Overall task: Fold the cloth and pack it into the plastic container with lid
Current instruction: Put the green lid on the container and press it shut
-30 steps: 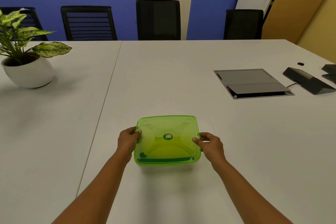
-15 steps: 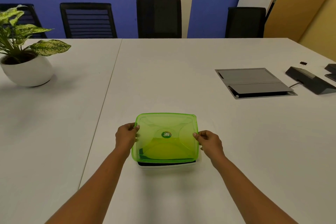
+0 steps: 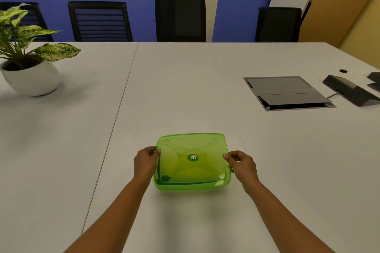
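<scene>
A translucent green lid (image 3: 192, 160) with a small round logo covers the plastic container on the white table (image 3: 185, 92), right in front of me. My left hand (image 3: 146, 160) grips the lid's left edge, thumb on top. On the opposite edge my right hand (image 3: 240, 163) pinches the lid the same way. A dark strip shows through the lid along its near-left side; the cloth itself is hidden inside. Only a thin sliver of the container body shows under the lid's front rim.
A potted plant in a white bowl (image 3: 30, 76) stands at the far left. A grey flap panel (image 3: 285, 92) is set into the table at the right, with a black wedge-shaped device (image 3: 349, 92) beyond it. Black chairs (image 3: 180, 17) line the far edge.
The lid was tilted up at the front half a second ago, showing the dark cloth and clear container below. Now it sits lower and flat over the container, with both hands still on its sides.
</scene>
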Available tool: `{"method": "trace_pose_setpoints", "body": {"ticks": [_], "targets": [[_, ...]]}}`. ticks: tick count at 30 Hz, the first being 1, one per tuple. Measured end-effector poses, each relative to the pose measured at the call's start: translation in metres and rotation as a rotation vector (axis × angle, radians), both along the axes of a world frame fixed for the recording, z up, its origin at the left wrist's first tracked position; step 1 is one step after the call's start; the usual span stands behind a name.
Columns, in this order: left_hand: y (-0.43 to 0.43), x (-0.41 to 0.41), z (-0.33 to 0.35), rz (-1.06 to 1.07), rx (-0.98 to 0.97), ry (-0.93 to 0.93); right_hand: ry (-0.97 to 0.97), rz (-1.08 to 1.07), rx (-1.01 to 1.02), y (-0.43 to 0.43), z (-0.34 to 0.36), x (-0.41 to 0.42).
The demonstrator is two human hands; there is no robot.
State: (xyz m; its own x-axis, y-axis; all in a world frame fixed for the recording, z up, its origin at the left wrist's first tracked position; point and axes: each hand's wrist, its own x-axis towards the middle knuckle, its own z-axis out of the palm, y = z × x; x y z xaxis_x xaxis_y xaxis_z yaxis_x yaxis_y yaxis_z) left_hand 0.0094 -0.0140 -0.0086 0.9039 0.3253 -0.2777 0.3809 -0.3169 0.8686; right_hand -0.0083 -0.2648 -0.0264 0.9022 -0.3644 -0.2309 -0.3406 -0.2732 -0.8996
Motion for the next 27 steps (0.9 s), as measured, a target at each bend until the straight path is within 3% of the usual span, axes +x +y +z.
{"method": "trace_pose_setpoints", "body": {"ticks": [27], "targets": [[0.004, 0.012, -0.01, 0.04, -0.008, 0.026, 0.047, -0.002, -0.004, 0.005, -0.002, 0.016]]}}
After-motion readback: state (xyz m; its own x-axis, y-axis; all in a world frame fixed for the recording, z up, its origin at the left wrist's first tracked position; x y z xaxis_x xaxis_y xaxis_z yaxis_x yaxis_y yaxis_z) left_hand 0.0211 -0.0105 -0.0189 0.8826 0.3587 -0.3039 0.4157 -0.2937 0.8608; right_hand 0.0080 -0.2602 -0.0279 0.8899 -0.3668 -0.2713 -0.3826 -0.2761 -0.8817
